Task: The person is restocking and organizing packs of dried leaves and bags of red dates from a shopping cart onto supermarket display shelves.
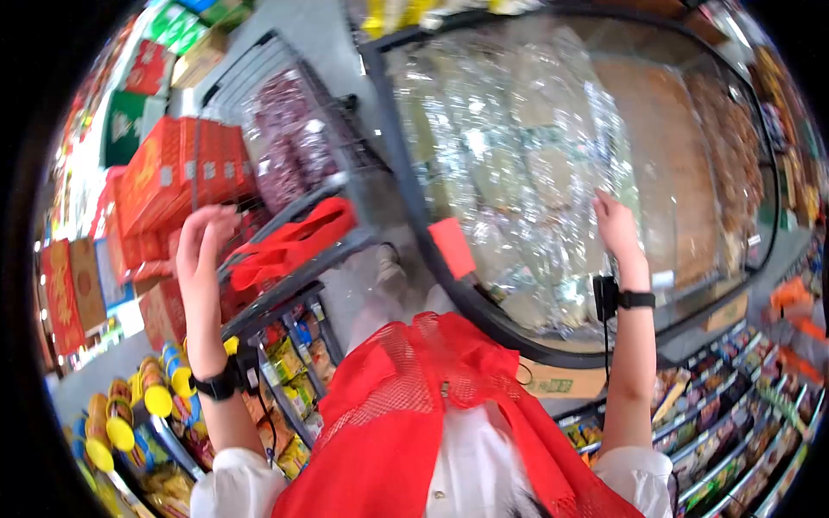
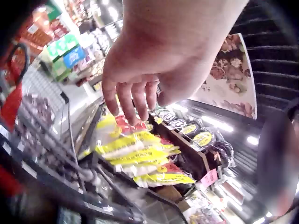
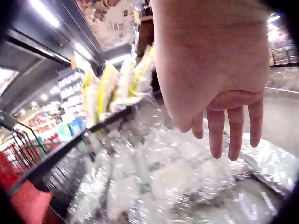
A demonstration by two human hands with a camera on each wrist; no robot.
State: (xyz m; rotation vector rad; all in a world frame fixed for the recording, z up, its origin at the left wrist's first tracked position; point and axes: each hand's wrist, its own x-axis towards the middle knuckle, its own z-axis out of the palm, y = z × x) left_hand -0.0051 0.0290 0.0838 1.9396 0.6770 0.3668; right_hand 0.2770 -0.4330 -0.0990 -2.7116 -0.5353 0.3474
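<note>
My right hand (image 1: pixel 618 226) hangs over a large dark-rimmed bin filled with clear plastic packages (image 1: pixel 535 155). In the right wrist view its fingers (image 3: pixel 229 130) point down, loosely extended, with nothing in them. My left hand (image 1: pixel 205 246) is raised beside a shopping cart (image 1: pixel 324 112), near the red cloth bag (image 1: pixel 302 246) draped at the cart's handle end. Its fingers are relaxed and hold nothing in the left wrist view. Inside the cart lie bags of dark reddish produce (image 1: pixel 285 142).
Red boxes (image 1: pixel 186 168) are stacked left of the cart. Yellow-and-white packages (image 2: pixel 145 154) line the bin's far side. A red card (image 1: pixel 452 248) hangs on the bin's near left rim (image 1: pixel 423 207). Snack shelves stand at lower left and right (image 1: pixel 708 423).
</note>
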